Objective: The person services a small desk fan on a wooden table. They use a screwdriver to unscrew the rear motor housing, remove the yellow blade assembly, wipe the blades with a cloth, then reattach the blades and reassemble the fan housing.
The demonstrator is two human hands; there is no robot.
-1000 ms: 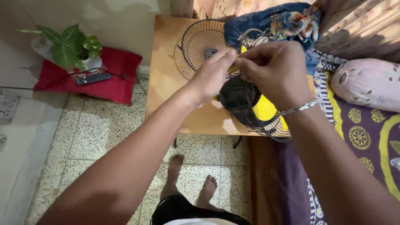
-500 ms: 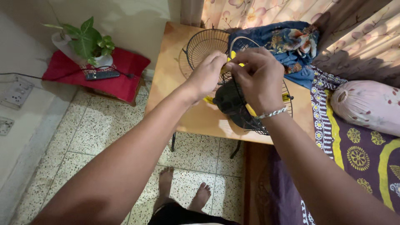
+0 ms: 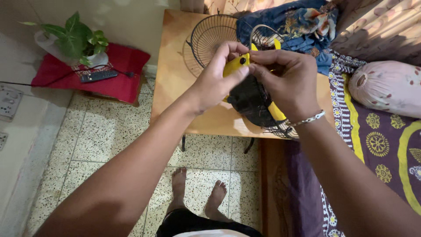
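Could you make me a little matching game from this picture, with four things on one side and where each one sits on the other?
Things:
1. remote control
2. wire fan guard
3. potted plant
4. yellow fan part

Places:
A. on the wooden table, behind the hands
B. between the left hand and right hand
C. flat on the red cloth, in front of the pot
D. at the back of the red cloth, by the wall

Pairs: 1-C, 2-A, 3-D, 4-B
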